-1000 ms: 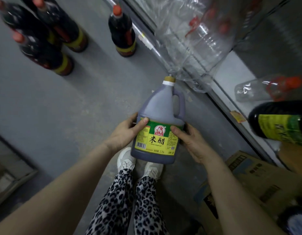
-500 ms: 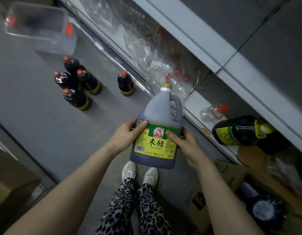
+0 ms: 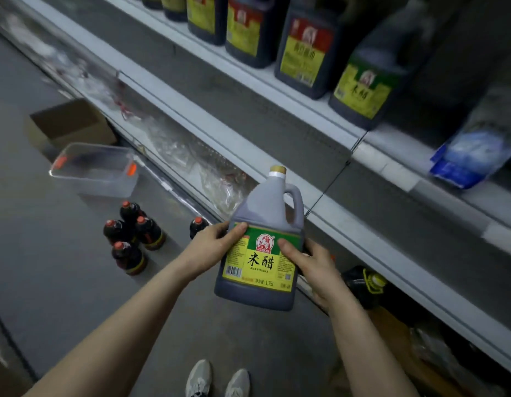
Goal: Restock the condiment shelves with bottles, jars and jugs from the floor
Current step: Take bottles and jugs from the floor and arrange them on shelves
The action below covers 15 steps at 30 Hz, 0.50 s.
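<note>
I hold a dark rice vinegar jug (image 3: 262, 213) with a green and yellow label and a gold cap upright in front of me, beside the shelving. My left hand (image 3: 212, 247) grips its left side, thumb across the label. My right hand (image 3: 311, 267) grips its right side, thumb on the label too. On the upper shelf (image 3: 277, 78) stand several dark jugs, among them one with the same green label (image 3: 366, 81). Several small dark bottles with red caps (image 3: 131, 239) stand on the grey floor to the left.
A clear plastic bin (image 3: 96, 170) and an open cardboard box (image 3: 68, 124) sit on the floor by the shelf base. Crumpled plastic wrap (image 3: 208, 170) fills the low shelf. A blue bag (image 3: 477, 147) lies on the right shelf. A dark bottle (image 3: 363, 282) lies low right.
The jug has risen with both hands still on it. My view has lifted from the floor to the upper shelf, so the floor bottles now lie lower left.
</note>
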Motion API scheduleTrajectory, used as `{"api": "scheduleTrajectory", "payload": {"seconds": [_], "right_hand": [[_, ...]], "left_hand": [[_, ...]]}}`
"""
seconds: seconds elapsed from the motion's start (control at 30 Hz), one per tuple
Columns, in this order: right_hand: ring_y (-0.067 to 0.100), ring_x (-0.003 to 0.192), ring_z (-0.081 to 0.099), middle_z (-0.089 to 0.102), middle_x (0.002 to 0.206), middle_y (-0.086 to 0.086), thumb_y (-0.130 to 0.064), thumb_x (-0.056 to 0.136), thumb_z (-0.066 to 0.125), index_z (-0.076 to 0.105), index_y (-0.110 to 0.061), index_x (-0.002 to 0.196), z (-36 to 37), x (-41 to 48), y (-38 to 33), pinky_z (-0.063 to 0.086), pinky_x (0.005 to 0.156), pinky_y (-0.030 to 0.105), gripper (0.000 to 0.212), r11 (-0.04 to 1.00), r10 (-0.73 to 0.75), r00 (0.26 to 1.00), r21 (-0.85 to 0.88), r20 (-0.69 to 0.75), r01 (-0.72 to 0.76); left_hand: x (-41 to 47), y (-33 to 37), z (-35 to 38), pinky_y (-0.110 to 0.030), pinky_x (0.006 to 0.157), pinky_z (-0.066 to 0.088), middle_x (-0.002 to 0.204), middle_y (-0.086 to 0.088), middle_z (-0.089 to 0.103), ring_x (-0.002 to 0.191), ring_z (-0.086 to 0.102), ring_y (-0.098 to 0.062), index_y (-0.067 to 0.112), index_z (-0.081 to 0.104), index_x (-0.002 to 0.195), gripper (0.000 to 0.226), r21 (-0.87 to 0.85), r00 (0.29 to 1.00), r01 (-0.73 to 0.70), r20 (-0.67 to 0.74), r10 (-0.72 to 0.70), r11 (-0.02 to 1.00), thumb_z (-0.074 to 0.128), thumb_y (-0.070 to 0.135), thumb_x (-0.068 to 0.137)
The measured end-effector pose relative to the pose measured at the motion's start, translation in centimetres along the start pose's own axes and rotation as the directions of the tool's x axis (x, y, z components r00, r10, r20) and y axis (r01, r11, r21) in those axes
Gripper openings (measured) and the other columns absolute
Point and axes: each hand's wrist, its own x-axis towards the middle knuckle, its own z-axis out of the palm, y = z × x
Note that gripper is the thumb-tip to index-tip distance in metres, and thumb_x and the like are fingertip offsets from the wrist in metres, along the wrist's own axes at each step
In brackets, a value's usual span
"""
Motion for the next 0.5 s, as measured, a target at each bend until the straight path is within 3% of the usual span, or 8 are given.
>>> {"api": "scheduleTrajectory", "payload": {"seconds": [0.17, 0.23, 0.33, 0.5], "right_hand": [[0.022, 0.095, 0.075, 0.078, 0.101, 0.003, -0.048, 0.067, 0.084, 0.068, -0.016, 0.113, -1.7, -2.1, -5.3, 0.060, 0.080, 0.036, 0.059, 0.992, -0.125, 0.992, -0.018, -0.015, 0.125], [0.020, 0.093, 0.075, 0.078, 0.099, 0.002, -0.051, 0.064, 0.084, 0.069, -0.016, 0.109, -2.5, -2.9, -7.0, 0.060, 0.077, 0.034, 0.059, 0.986, -0.165, 0.986, -0.026, -0.038, 0.164], [0.017, 0.084, 0.076, 0.078, 0.095, 0.001, -0.050, 0.063, 0.084, 0.070, -0.020, 0.104, -3.8, -4.0, -9.1, 0.058, 0.062, 0.023, 0.054, 0.974, -0.227, 0.970, -0.028, -0.086, 0.225], [0.007, 0.082, 0.074, 0.077, 0.093, -0.013, -0.056, 0.062, 0.084, 0.068, -0.026, 0.102, -6.4, -5.1, -11.9, 0.055, 0.061, 0.016, 0.053, 0.948, -0.317, 0.938, -0.078, -0.139, 0.309]], "left_hand": [[-1.3, 6.1, 0.1, -0.023, 0.068, 0.052, 0.091, 0.011, 0.076, 0.083, 0.071, -0.006, 0.027, 0.069, 0.103, 0.059, 0.013, 0.991, -0.132, -0.032, 0.132, 0.991, 0.056, 0.077, 0.073], [-1.5, 8.2, 0.3, -0.023, 0.074, 0.055, 0.096, 0.009, 0.077, 0.088, 0.073, -0.009, 0.025, 0.069, 0.105, 0.054, -0.001, 0.982, -0.189, -0.008, 0.189, 0.982, 0.058, 0.071, 0.078], [-1.5, 11.0, 0.8, -0.036, 0.087, 0.057, 0.100, 0.007, 0.076, 0.094, 0.072, -0.011, 0.027, 0.069, 0.107, 0.062, 0.038, 0.966, -0.257, 0.021, 0.256, 0.966, 0.056, 0.077, 0.073], [-0.9, 14.9, 2.4, -0.040, 0.095, 0.054, 0.105, 0.007, 0.076, 0.101, 0.071, -0.012, 0.038, 0.072, 0.102, 0.047, 0.022, 0.941, -0.332, 0.082, 0.330, 0.943, 0.056, 0.073, 0.075]]}}
